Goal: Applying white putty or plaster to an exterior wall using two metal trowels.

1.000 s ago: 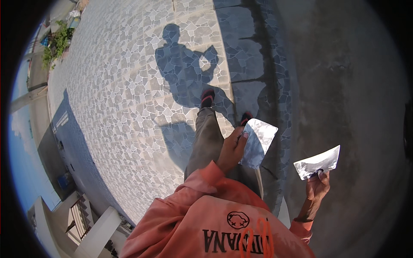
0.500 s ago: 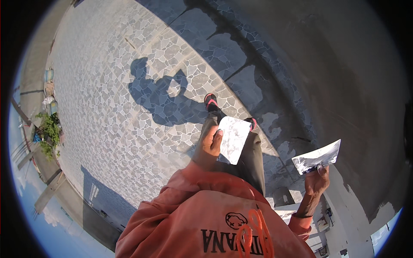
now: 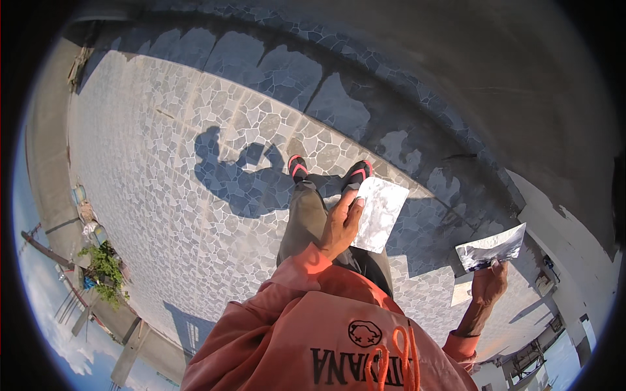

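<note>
My left hand (image 3: 343, 221) grips a flat, whitish scraper plate (image 3: 382, 214) by its left edge, thumb on top. Grey smears cover its face, and it hangs over my legs. Out to the right, my right hand (image 3: 490, 281) is closed on the lower edge of a second scraper plate (image 3: 491, 245). This one is tilted, with a bright, streaked face and a dark strip along the edge by the fingers. The two plates are well apart. What the fingers do beneath each plate is hidden.
Below is a floor of stone-patterned tiles (image 3: 163, 137), with my feet in dark sandals (image 3: 298, 168) on it. A grey wall (image 3: 521, 111) curves along the upper right, dark wet-looking patches at its foot. A green plant (image 3: 104, 264) stands at the far left.
My view has turned to the right, and the wall's foot now runs across the top. My feet have come nearly side by side. Both hands keep hold of their plates.
</note>
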Demonstrator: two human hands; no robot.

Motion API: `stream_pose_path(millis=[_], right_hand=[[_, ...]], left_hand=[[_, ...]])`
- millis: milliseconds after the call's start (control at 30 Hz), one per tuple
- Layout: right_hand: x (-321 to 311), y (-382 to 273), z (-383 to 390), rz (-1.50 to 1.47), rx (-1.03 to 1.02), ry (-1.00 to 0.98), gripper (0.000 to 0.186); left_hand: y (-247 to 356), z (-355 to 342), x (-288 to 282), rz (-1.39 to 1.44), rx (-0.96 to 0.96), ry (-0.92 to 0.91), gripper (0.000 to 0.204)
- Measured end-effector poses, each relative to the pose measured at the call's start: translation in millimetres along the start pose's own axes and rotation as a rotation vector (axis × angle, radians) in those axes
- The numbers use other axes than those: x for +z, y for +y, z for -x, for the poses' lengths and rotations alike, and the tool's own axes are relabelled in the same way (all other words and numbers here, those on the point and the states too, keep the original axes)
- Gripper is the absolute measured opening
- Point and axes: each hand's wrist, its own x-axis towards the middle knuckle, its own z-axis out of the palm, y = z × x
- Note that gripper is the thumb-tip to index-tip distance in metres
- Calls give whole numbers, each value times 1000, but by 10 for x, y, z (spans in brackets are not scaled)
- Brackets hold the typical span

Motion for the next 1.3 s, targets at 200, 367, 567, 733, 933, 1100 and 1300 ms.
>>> stream_pose_path(millis=[200, 367, 567, 733, 933, 1100, 1300], right_hand=[[-707, 131, 658, -136, -103, 265, 60], [-1003, 223, 822, -215, -114, 337, 55], [-946, 318, 617, -313, -60, 289, 53], [-1135, 435, 500, -436, -29, 268, 45], [-1331, 482, 574, -556, -63, 304, 42], [-1505, 503, 739, -604, -95, 415, 36], [-1736, 476, 1000, -670, -170, 541, 39]], left_hand=[[-43, -102, 587, -107, 94, -251, 19], [53, -149, 949, -94, 142, -322, 24], [92, -218, 990, -236, 50, -286, 25], [-4, -369, 1000, -319, 120, -92, 26], [369, -225, 1340, -220, 133, -252, 28], [687, -122, 1748, -261, 97, -393, 28], [750, -79, 2491, -215, 25, -551, 26]])
